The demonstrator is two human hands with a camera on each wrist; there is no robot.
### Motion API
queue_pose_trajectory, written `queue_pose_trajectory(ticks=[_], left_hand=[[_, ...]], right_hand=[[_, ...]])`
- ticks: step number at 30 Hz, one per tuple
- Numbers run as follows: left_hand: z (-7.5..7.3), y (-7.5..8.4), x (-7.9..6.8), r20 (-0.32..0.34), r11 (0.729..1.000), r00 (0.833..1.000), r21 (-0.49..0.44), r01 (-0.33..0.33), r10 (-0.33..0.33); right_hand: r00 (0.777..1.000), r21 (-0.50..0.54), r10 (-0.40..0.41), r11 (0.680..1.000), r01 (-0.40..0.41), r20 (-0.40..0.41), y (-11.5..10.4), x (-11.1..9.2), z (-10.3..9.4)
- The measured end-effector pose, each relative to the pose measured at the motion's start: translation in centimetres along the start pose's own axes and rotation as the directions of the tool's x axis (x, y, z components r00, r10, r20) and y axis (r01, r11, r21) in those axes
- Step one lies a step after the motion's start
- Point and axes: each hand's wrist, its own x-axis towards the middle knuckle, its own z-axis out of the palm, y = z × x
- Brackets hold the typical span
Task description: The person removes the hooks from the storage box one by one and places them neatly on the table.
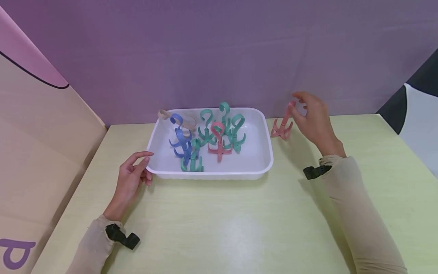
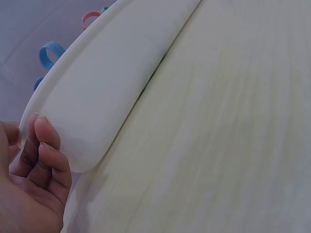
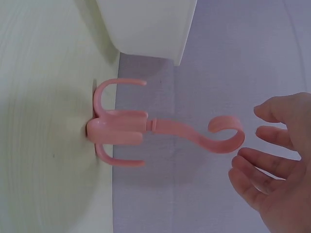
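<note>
Tray (image 1: pixel 254 142) – white, shallow, on the surface (image 1: pixel 226 220) – contains four green hooks (image 1: pixel 235 140), overlapping blue hooks (image 1: pixel 184 144) whose count is hard to make out, a pink hook (image 1: pixel 219 147) and a beige piece (image 1: pixel 163 114), partly hidden behind the blue. In the left wrist view, the tray's wall hides most of the contents, and the left hand (image 1: pixel 130 179) is cut off; its fingers pinch the front left corner's rim. Just beyond the tray's right side stands a second pink hook (image 3: pixel 171 127), upright on the surface – the right hand's (image 1: pixel 314 121) fingers spread loosely beside its curled top, any contact unclear
</note>
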Motion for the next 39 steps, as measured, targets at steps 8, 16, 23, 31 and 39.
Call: queue_pose_trajectory(ticks=[8, 16, 23, 31, 39], left_hand=[[0.0, 0.0, 0.0, 0.005, 1.000, 1.000, -0.003, 0.003, -0.003], [0.0, 0.0, 0.0, 0.005, 1.000, 1.000, 0.005, 0.006, -0.006], [0.0, 0.0, -0.1, 0.014, 1.000, 1.000, -0.017, 0.001, -0.001], [0.0, 0.0, -0.1, 0.009, 0.999, 1.000, -0.032, 0.019, -0.018], [0.0, 0.1, 0.0, 0.018, 0.999, 1.000, -0.032, 0.013, -0.012]], right_hand=[[0.999, -0.016, -0.031, 0.999, 0.031, -0.035, -1.4, -0.1, 0.1], [0.987, -0.009, -0.154, 0.988, 0.154, -0.055, -3.7, -0.1, 0.8], [0.982, -0.008, -0.187, 0.982, 0.188, 0.040, -6.0, -0.7, 2.0], [0.936, 0.020, -0.313, 0.949, 0.314, 0.164, -8.7, -1.9, 4.0], [0.902, -0.056, -0.323, 0.934, 0.353, 0.288, -9.7, -3.1, 6.0]])
